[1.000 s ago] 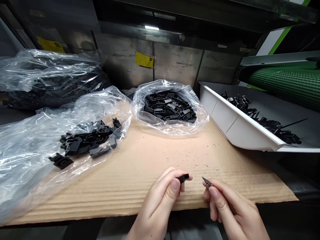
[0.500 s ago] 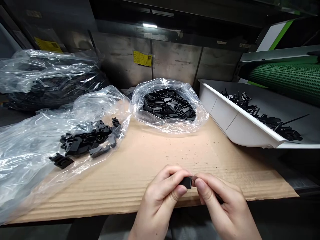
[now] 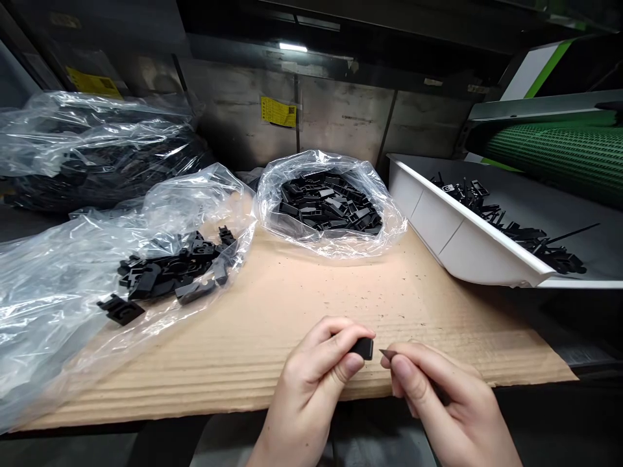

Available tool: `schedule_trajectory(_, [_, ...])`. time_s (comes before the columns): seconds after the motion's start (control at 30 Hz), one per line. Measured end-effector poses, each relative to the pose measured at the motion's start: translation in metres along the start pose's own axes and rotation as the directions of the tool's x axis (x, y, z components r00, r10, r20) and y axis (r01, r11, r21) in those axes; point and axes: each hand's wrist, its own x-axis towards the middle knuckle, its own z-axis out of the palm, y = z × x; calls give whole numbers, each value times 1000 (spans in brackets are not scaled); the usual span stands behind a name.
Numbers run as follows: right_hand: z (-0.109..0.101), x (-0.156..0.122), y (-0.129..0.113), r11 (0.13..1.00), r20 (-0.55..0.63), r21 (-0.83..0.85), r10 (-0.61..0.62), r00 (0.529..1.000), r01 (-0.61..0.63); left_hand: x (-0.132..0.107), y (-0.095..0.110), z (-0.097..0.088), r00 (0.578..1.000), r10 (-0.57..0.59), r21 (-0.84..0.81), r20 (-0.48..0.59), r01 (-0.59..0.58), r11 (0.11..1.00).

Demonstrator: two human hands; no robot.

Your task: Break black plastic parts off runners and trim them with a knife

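Note:
Near the front of the cardboard, my left hand (image 3: 318, 373) pinches a small black plastic part (image 3: 364, 348) between thumb and fingers, its end face turned to the right. My right hand (image 3: 438, 389) is closed on a small dark pointed blade (image 3: 388, 354), whose tip sticks out to the left past the thumb. A narrow gap separates the blade tip from the plastic part. The rest of the blade is hidden inside my fingers.
A clear bag (image 3: 331, 243) of black parts stands at the back. To the left, more black parts (image 3: 170, 275) lie on plastic film (image 3: 53, 292), with a large filled bag (image 3: 97, 149) behind. At right are a white bin (image 3: 428, 214) with black scraps and a green conveyor belt (image 3: 559, 149).
My right hand has moved right and slightly down, taking the blade away from the plastic part. My left hand has lifted the part slightly.

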Motion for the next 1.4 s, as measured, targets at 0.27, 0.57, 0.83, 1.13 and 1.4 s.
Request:
schedule_trajectory(0.27, [4,6,1,1000,-24,-3,18,1000,-18,0,3,1,1000,-6,-22,-12,5,1000])
schedule_trajectory(0.57, [-4,3,-7,994,134,85,-74,988,62,-2,2,0,999,-12,9,-34,12,1000])
schedule_trajectory(0.83, [2,-3,3,997,-10,-2,-79,997,79,-2,4,2,998,5,-12,-57,-6,1000])
schedule_trajectory(1.13, [6,2,0,999,19,41,3,1000,-4,0,2,1,998,33,-11,-51,-33,999])
schedule_trajectory(1.4, [2,2,-1,991,-73,84,108,991,-101,2,5,2,999,6,9,-43,-5,1000])
